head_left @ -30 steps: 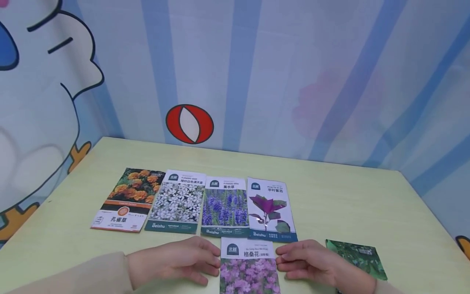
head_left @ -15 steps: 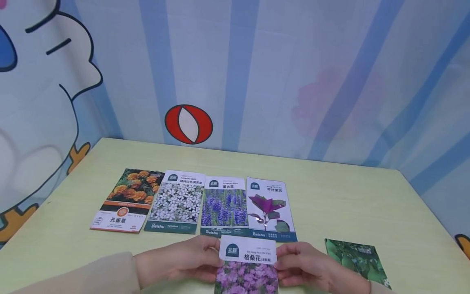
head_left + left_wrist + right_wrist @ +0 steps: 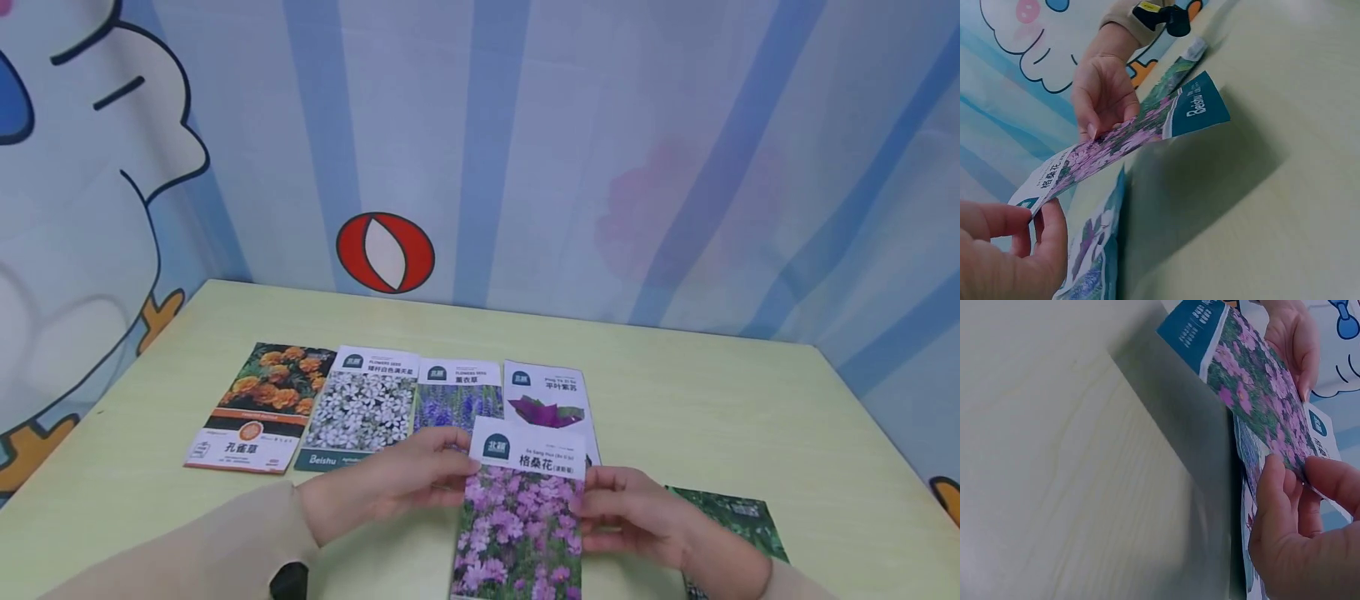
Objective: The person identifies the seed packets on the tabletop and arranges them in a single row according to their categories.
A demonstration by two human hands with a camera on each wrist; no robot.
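A seed packet with pink flowers (image 3: 521,525) is held up off the table between both hands. My left hand (image 3: 401,475) pinches its left edge near the white top. On the opposite edge, the fingers and thumb of my right hand (image 3: 637,512) grip it. Both wrist views show a shadow under the packet, so it is raised and tilted. Behind it, the packet partly covers a purple-leaf packet (image 3: 543,396) and a lavender packet (image 3: 459,400), which lie flat.
Left in the row lie a white-flower packet (image 3: 360,412) and an orange marigold packet (image 3: 262,408). A green-leaf packet (image 3: 738,521) lies at the right, partly behind the right forearm. The pale yellow table (image 3: 697,400) ends at a printed cloth backdrop (image 3: 570,167).
Both hands took hold of the pink-flower packet, lifted it from the table and moved it forward and slightly right, over the lower parts of the lavender and purple-leaf packets.
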